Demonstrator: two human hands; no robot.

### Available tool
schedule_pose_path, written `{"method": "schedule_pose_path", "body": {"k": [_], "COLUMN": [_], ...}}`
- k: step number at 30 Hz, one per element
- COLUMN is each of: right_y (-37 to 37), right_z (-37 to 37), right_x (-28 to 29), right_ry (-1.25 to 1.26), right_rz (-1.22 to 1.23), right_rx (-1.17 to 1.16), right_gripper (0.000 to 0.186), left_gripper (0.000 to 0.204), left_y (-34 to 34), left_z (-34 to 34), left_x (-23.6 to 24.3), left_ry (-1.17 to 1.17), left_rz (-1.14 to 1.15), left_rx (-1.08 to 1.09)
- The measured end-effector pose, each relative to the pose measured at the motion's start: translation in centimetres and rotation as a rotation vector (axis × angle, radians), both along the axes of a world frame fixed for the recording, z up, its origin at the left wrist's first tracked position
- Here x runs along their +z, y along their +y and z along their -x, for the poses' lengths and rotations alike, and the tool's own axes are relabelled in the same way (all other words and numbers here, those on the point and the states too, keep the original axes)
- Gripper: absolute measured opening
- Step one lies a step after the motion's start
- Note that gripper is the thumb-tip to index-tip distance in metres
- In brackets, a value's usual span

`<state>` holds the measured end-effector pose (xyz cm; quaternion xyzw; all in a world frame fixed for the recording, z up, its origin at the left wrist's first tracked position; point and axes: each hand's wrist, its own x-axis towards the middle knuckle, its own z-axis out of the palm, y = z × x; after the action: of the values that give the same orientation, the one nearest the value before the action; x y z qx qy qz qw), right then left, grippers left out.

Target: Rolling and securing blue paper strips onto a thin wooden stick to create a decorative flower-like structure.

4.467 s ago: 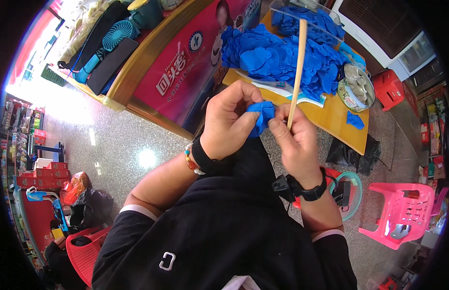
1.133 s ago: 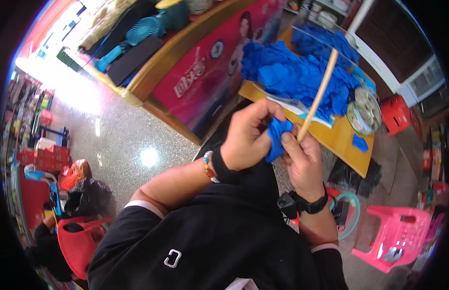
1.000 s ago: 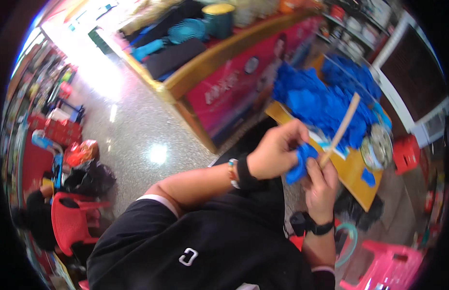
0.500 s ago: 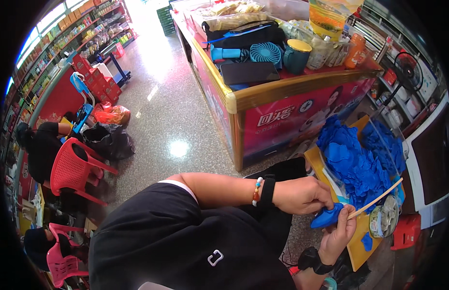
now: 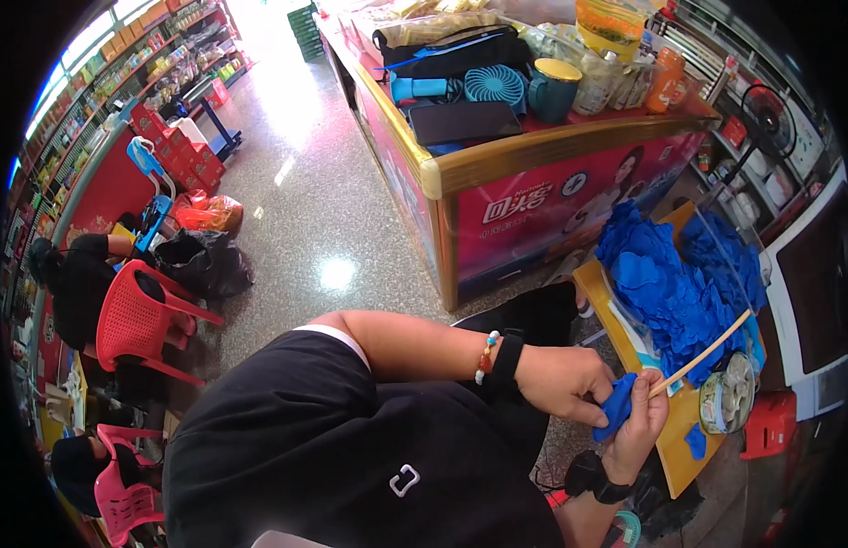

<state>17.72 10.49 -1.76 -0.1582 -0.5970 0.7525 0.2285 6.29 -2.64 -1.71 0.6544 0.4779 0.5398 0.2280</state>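
Observation:
At the lower right of the head view, my left hand pinches a crumpled piece of blue material. My right hand grips that same piece and a long pale wooden stick, which slants up to the right. Just beyond them, a yellow wooden tabletop bears a heap of blue sheets, a round tin with pale contents, and a small loose blue scrap.
A counter with items stands ahead. To the left, two seated people occupy red and pink chairs, near bags and stacked red boxes. A red stool sits at right.
The view has swung left, so the counter now sits upper centre and both hands lower right. Both still hold the blue piece, the right also the stick; they have shifted slightly since half a second ago.

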Motion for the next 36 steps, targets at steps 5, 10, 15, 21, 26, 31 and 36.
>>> {"method": "schedule_pose_path", "body": {"k": [5, 10, 15, 21, 26, 31, 36], "right_y": [-0.3, -1.1, -0.6, -1.5, -1.2, -1.0, -0.8], "right_z": [-0.4, 0.5, 0.2, 0.5, 0.4, 0.7, 0.9], "right_x": [0.1, 0.4, 0.1, 0.4, 0.2, 0.4, 0.8], "right_ry": [-0.013, -0.018, 0.009, 0.045, 0.021, 0.005, -0.041], "right_rz": [-0.2, 0.063, 0.241, 0.118, 0.072, 0.176, 0.097], "right_rx": [0.057, -0.135, -0.059, -0.027, -0.021, 0.043, 0.041], "right_gripper": [0.009, 0.01, 0.015, 0.01, 0.009, 0.01, 0.012], "left_gripper": [0.03, 0.031, 0.032, 0.031, 0.031, 0.019, 0.018], "left_y": [-0.3, -0.4, -0.8, -1.1, -1.1, -1.0, -0.6], "left_z": [-0.5, 0.0, 0.9, 0.6, 0.5, 0.6, 1.0], "left_x": [0.9, -0.9, -0.2, 0.1, 0.0, 0.0, 0.2], "left_ry": [-0.033, -0.169, -0.754, -0.583, -0.482, -0.441, -0.026], "left_rz": [0.279, 0.134, 0.312, 0.217, 0.203, 0.135, 0.034], "left_rx": [-0.14, 0.001, 0.221, 0.321, 0.345, 0.299, 0.367]}}
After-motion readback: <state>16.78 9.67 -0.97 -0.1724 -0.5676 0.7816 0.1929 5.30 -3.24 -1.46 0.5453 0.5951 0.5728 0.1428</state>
